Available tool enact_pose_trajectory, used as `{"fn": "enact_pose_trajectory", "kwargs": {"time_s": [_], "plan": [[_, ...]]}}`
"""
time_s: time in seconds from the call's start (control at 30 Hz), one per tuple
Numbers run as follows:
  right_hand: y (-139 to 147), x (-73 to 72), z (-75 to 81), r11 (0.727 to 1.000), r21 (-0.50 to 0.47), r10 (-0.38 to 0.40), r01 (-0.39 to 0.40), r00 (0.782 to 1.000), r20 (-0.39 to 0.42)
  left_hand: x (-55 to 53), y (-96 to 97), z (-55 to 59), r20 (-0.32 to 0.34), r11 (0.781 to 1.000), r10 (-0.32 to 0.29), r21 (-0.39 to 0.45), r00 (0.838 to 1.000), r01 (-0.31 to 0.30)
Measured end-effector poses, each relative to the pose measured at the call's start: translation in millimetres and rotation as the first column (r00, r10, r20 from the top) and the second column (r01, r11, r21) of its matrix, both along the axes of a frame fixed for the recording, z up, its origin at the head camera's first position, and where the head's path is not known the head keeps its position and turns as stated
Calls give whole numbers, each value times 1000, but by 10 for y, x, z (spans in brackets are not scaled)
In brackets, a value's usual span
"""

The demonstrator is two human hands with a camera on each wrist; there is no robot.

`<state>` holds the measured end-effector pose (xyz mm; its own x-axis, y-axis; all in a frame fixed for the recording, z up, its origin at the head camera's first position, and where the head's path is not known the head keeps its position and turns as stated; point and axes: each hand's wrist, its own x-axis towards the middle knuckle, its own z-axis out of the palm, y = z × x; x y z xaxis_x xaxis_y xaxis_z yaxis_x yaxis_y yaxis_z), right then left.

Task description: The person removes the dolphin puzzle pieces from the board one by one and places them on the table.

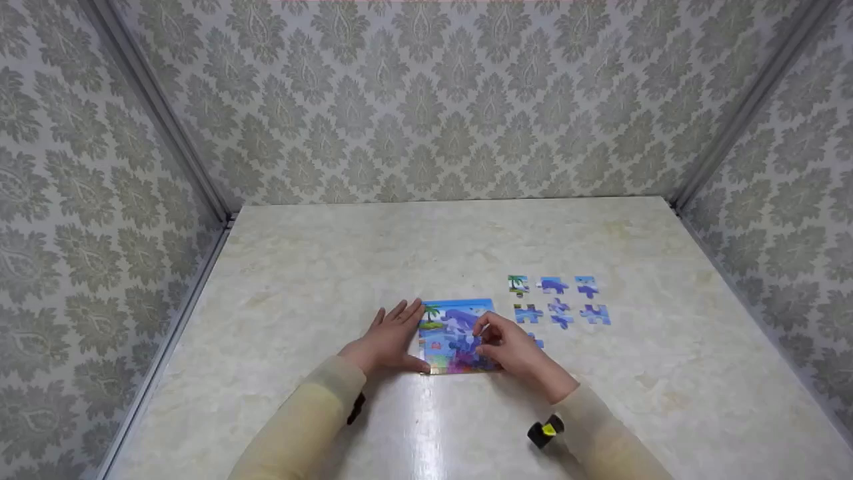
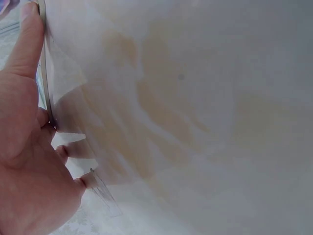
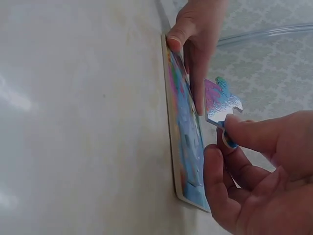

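A jigsaw board with a sea picture, a palm tree and a purple dolphin-like animal lies flat on the table. My left hand is at its left side, fingers straight along the edge and thumb at the near corner. In the left wrist view, the thumb touches the board's rim. Over the board's right part, my right hand pinches a jigsaw piece. The right wrist view shows this piece, pink and blue and shiny, held by a knob between thumb and fingers, above the board.
Several loose jigsaw pieces lie in two rows to the right of the board. One more piece is partly hidden behind my right hand. Patterned walls enclose the table at the back and sides.
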<state>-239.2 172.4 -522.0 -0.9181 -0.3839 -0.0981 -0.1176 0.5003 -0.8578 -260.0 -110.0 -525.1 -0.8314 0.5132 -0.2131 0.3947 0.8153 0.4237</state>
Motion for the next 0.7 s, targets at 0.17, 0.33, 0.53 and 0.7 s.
{"fn": "enact_pose_trajectory", "kwargs": {"time_s": [0.17, 0.33, 0.53, 0.7], "plan": [[144, -7, 84, 999, -16, -30, 30, 999, 12, -6, 7, 1, 1, 1000, 3, -6, 1000, -3], [342, -18, 118, 998, -42, -41, 43, 998, 46, -4, 9, -1, 3, 1000, 2, -6, 1000, -2], [603, -15, 192, 993, -74, -86, 92, 993, 86, -2, 7, 6, 4, 1000, 3, 0, 1000, -3], [842, -30, 215, 989, -65, -131, 136, 988, 78, -3, 9, 9, 2, 1000, 7, -3, 1000, -7]]}}
